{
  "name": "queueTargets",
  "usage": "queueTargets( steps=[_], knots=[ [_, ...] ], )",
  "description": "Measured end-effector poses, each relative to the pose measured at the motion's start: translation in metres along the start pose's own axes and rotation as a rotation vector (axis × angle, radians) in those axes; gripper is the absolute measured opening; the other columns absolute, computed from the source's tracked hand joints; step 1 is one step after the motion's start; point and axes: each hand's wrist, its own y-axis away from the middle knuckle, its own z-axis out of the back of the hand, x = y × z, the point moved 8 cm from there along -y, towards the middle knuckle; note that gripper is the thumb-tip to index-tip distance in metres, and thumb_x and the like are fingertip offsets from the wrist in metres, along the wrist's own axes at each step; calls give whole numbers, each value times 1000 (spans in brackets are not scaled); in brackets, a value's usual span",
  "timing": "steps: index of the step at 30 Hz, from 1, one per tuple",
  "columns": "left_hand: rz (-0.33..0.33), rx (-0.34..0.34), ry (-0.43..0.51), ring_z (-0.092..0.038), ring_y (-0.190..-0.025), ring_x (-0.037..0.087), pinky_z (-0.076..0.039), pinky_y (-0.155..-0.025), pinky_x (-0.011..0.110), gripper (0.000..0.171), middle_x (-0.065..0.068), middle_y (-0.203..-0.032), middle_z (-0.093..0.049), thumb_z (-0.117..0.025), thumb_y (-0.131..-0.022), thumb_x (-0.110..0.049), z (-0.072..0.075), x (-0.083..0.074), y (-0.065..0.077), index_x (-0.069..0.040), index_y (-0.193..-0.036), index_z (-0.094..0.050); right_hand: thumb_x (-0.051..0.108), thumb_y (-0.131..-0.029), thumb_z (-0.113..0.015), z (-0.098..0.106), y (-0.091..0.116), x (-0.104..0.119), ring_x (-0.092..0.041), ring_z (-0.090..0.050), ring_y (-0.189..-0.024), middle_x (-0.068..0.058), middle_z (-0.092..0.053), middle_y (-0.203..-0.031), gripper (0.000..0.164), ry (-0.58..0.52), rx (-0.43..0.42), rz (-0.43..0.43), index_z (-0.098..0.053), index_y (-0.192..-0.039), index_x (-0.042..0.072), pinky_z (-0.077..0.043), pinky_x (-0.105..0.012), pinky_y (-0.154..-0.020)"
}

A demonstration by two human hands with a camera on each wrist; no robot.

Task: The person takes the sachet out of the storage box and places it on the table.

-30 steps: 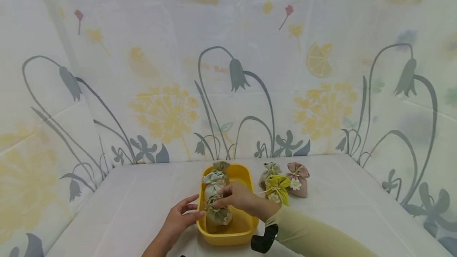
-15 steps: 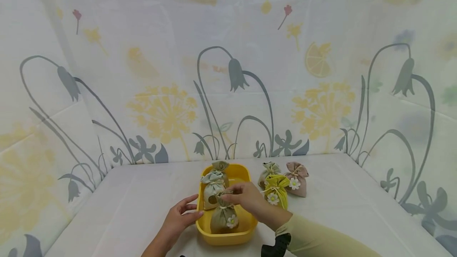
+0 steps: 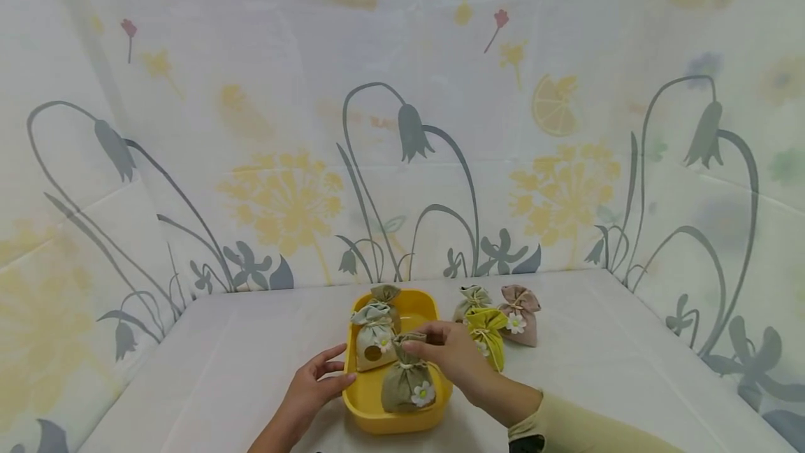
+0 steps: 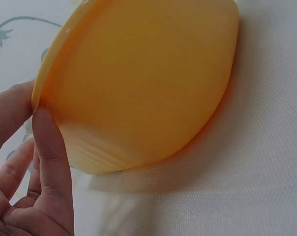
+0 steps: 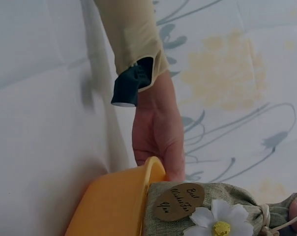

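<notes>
My right hand (image 3: 455, 355) pinches the gathered neck of an olive drawstring pouch (image 3: 401, 389) with a white flower. It stands upright over the front right of a yellow plastic tub (image 3: 393, 424). A round tag with handwriting shows on this olive pouch (image 5: 237, 196) in the right wrist view, my fingertip at its neck by the edge. My left hand (image 3: 314, 379) holds the tub's left rim, which lies between thumb and fingers in the left wrist view. Inside the tub's left side stand a pale blue-and-cream pouch (image 3: 370, 335) and, behind it, another olive pouch (image 3: 386, 293).
Right of the tub, three more pouches sit together on the white-covered table (image 3: 597, 383): a pale green one (image 3: 473, 297), a yellow-green one (image 3: 489, 335) and a pink one (image 3: 525, 320). A flower-printed cloth (image 3: 402, 194) hangs behind and at both sides.
My right hand has moved the front olive pouch right, away from the tub's left side, and it now stands more upright. The pale blue pouch's front shows more. My left hand keeps its place.
</notes>
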Motion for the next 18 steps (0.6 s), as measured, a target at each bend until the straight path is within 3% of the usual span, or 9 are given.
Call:
queueTargets(
  steps=[11, 18],
  knots=[
    [2, -17, -15, -58, -85, 18, -54, -76, 35, 69, 15, -108, -55, -77, -78, -20, 1, -1, 0, 0, -136, -44, 21, -86, -67, 21, 24, 4, -14, -55, -83, -2, -60, -87, 31, -85, -18, -6, -63, -102, -5, -50, -25, -76],
    [7, -24, -25, -58, -85, 18, -54, -77, 35, 70, 14, -108, -56, -77, -77, -22, 1, 0, 0, -1, -136, -44, 20, -87, -67, 50, 35, 3, -14, -54, -82, -3, -60, -88, 32, -61, -115, -3, -62, -104, -6, -50, -24, -73]
  ],
)
